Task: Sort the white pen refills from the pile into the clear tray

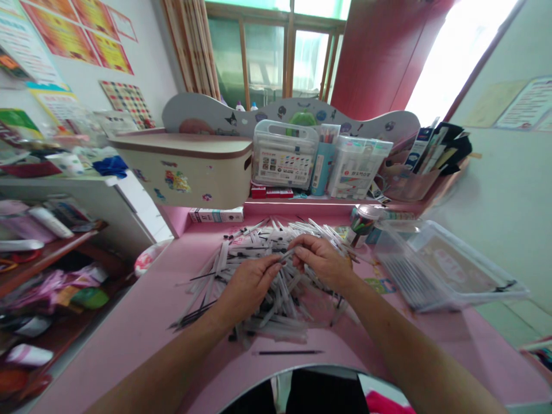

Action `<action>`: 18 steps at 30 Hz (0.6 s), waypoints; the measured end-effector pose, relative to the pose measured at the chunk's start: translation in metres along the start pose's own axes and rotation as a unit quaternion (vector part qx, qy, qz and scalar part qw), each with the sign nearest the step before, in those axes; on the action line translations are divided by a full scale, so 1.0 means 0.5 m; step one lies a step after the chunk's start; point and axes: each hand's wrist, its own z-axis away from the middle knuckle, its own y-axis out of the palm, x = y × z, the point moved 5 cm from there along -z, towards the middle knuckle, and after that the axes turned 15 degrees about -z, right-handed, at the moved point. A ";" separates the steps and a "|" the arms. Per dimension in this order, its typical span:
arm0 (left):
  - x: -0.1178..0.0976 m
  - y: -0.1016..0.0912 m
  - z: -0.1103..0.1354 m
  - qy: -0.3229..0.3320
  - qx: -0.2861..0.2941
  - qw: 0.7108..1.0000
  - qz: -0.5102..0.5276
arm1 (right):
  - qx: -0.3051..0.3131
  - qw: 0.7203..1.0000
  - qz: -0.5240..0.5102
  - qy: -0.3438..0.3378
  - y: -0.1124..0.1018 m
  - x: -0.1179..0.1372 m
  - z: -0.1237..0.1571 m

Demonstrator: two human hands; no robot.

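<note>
A big heap of clear pen barrels and thin black refills (259,241) covers the middle of the pink desk (142,322). Above the heap my left hand (248,284) and my right hand (321,261) meet, both with fingers pinched on one clear pen barrel (288,254) held between them. A single black refill (287,352) lies apart on the desk near the front edge.
A clear plastic box (448,270) with its lid stands at the right. A cream storage bin (190,167), marker cases (284,152) and a pen holder sit on the back shelf. A small round tin (362,221) stands behind the heap. Cluttered shelves (43,259) fill the left.
</note>
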 end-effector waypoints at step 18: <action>-0.002 -0.013 0.011 -0.032 -0.050 0.996 -0.061 | 0.010 0.977 -0.213 0.004 0.034 -0.015 -0.010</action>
